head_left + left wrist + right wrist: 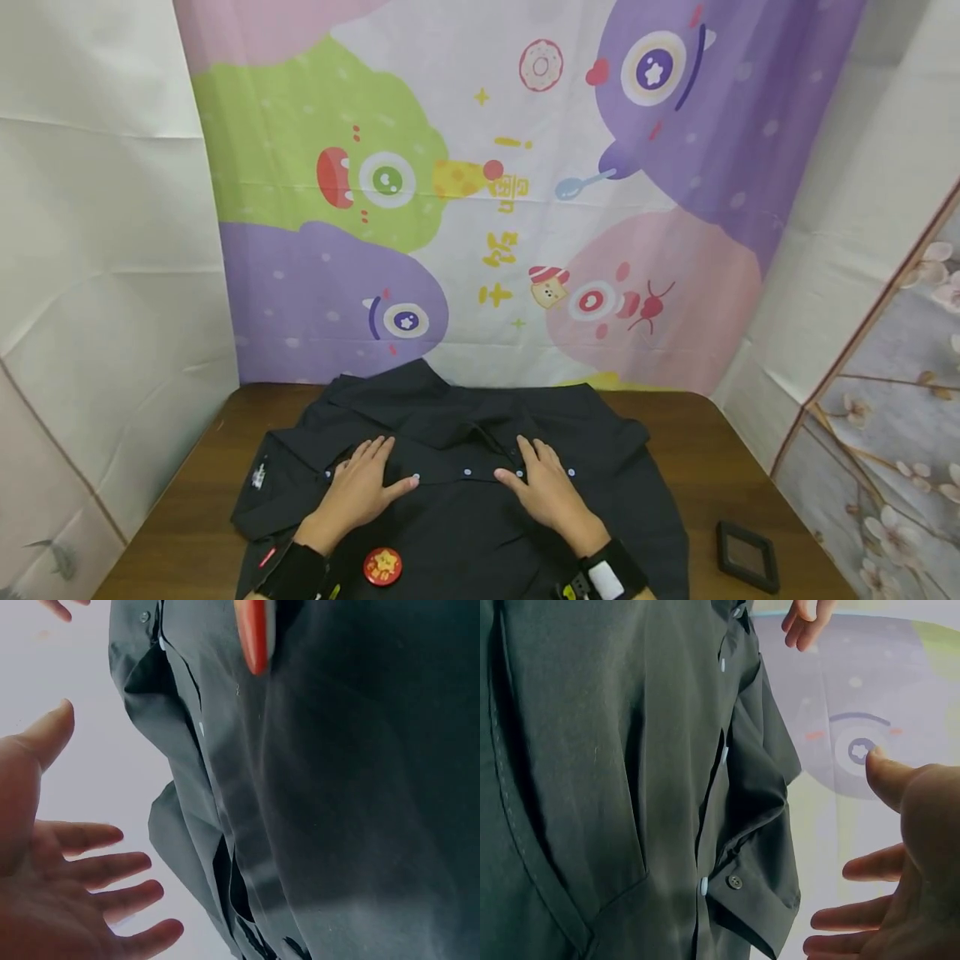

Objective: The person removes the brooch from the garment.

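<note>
A dark shirt (465,492) is lying spread across the wooden table (697,450). You are pressing your left hand (360,492) and right hand (547,492) flat on it beside the button placket, fingers straight and slightly apart. A red badge (382,566) is resting near your left wrist.

The left hand (52,900) spreads its fingers open just beside the dark shirt (337,810); a red badge (253,634) lies beyond.
</note>
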Demonstrator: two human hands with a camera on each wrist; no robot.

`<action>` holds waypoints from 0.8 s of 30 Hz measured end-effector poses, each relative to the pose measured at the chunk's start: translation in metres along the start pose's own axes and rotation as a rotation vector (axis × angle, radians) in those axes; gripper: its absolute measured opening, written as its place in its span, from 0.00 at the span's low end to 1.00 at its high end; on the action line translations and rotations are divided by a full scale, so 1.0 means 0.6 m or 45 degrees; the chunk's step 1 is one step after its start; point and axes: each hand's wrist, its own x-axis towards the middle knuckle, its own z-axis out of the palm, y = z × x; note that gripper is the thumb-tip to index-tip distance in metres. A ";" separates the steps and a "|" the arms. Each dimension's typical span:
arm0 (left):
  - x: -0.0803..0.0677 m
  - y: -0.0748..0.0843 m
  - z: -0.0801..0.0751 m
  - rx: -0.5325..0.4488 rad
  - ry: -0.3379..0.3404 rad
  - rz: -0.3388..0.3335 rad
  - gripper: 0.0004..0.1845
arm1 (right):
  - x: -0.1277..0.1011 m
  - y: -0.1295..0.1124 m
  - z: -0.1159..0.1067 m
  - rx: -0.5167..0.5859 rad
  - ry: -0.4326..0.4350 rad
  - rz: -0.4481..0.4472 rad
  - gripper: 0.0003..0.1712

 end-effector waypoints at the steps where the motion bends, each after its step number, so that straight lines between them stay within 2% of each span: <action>1: -0.001 -0.001 0.000 -0.005 0.007 0.003 0.46 | 0.001 -0.001 0.001 0.007 0.003 -0.008 0.42; 7: -0.011 -0.005 -0.002 -0.012 0.028 -0.015 0.45 | -0.001 -0.006 0.010 0.014 0.054 -0.065 0.40; 12: -0.006 -0.006 -0.002 -0.032 0.043 -0.007 0.47 | 0.002 -0.008 0.010 -0.013 0.132 -0.102 0.38; 17: -0.004 -0.004 -0.007 -0.037 0.030 -0.007 0.47 | 0.002 -0.012 0.006 -0.020 0.122 -0.111 0.37; 24: -0.011 -0.007 -0.011 -0.062 0.040 -0.021 0.41 | 0.002 -0.017 0.007 -0.001 0.089 -0.158 0.34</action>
